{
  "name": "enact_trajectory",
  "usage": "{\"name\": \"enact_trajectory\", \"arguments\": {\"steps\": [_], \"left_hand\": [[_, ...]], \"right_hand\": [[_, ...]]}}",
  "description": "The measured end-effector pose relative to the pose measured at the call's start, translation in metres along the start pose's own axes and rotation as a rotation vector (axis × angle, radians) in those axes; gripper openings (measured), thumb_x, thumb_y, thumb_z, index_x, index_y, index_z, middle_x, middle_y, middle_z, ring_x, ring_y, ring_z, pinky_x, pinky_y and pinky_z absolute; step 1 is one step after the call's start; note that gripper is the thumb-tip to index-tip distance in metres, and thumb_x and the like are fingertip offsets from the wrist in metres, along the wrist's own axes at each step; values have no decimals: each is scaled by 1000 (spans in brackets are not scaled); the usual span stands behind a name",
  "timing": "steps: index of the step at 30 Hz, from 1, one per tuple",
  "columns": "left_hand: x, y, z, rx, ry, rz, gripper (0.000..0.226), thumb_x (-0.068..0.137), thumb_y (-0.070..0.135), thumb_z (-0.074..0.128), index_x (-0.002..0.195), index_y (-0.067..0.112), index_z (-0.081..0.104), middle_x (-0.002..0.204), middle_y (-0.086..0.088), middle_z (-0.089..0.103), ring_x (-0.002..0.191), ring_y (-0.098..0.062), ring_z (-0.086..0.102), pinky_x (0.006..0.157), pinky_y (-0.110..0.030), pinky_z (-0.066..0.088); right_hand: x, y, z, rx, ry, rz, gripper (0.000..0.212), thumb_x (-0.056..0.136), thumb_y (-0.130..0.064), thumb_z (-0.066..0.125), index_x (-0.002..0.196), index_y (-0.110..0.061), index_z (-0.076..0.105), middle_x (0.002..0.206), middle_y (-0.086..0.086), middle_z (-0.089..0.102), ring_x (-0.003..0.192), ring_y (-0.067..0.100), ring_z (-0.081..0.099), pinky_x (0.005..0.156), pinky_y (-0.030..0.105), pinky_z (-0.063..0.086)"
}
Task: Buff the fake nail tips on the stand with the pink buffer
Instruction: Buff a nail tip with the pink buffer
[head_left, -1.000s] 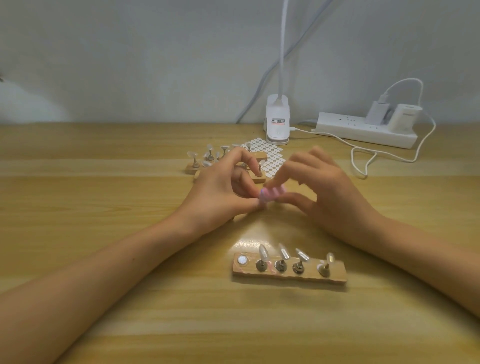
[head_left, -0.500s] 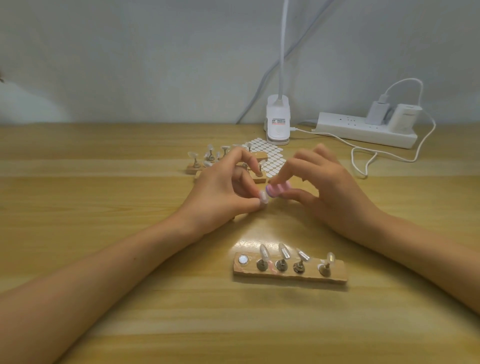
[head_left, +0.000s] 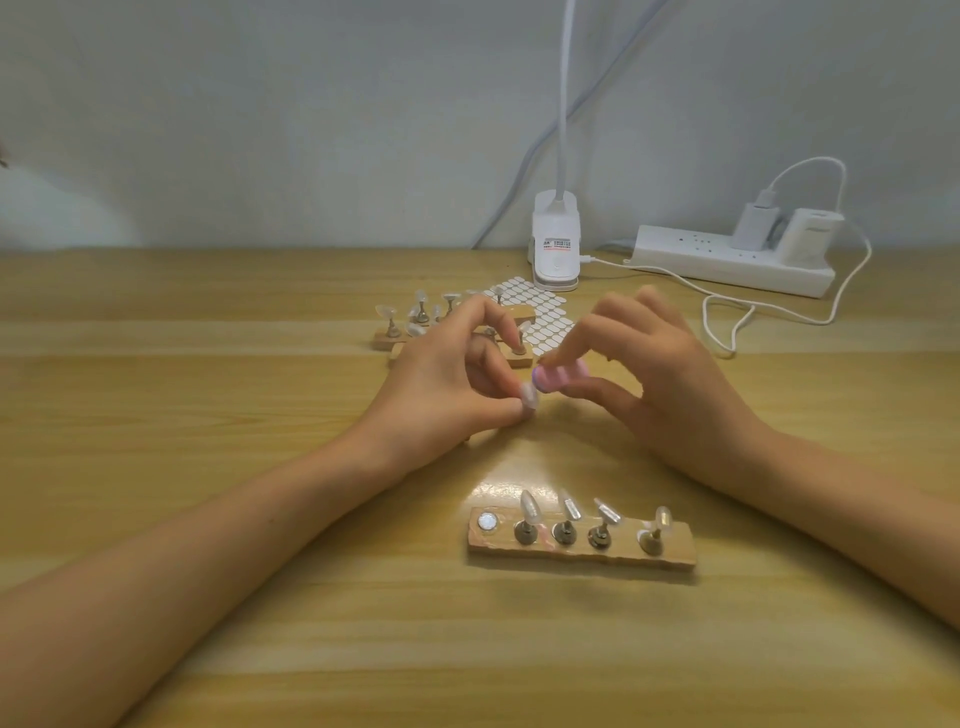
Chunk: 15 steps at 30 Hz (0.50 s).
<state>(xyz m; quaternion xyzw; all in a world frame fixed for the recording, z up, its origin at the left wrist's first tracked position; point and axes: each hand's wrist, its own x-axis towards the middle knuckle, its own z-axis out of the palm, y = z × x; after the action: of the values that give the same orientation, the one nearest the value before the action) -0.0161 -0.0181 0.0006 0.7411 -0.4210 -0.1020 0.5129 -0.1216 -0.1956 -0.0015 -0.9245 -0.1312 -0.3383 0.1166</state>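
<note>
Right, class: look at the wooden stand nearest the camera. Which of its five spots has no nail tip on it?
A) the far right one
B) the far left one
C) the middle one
B: the far left spot of the near stand shows only a bare round disc, while each of the other four carries a nail tip.

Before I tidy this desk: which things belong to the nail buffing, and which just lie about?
In use: pink buffer, right hand; nail tip, left hand; near stand of tips.
Lying about: sticker sheet; clip lamp; power strip.
</note>
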Motion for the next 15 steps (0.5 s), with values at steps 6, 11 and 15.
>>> {"name": "enact_trajectory", "arguments": {"steps": [6, 11, 15], "left_hand": [[0, 0, 0, -11, -2, -7, 41, 74, 6, 85, 96, 19, 52, 68, 3, 71, 70, -8, 70, 79, -22, 53], [0, 1, -1, -17, 4, -19, 44, 71, 12, 88, 93, 22, 51, 66, 7, 70, 65, -2, 66, 62, -14, 48], [1, 0, -1, -13, 9, -22, 40, 77, 8, 85, 95, 21, 52, 66, 7, 70, 67, -4, 68, 54, -12, 44]], "right_hand": [[2, 0, 0, 21, 11, 52, 9, 87, -21, 73, 92, -14, 72, 87, -4, 56, 86, 14, 39, 79, 28, 40], [0, -9, 2, -3, -52, -119, 16, 92, -27, 64, 93, -14, 74, 88, 4, 59, 82, 20, 45, 77, 28, 38], [-1, -2, -1, 12, -17, -4, 13, 88, -23, 70, 98, -14, 73, 90, 1, 58, 87, 17, 42, 80, 26, 37]]}}
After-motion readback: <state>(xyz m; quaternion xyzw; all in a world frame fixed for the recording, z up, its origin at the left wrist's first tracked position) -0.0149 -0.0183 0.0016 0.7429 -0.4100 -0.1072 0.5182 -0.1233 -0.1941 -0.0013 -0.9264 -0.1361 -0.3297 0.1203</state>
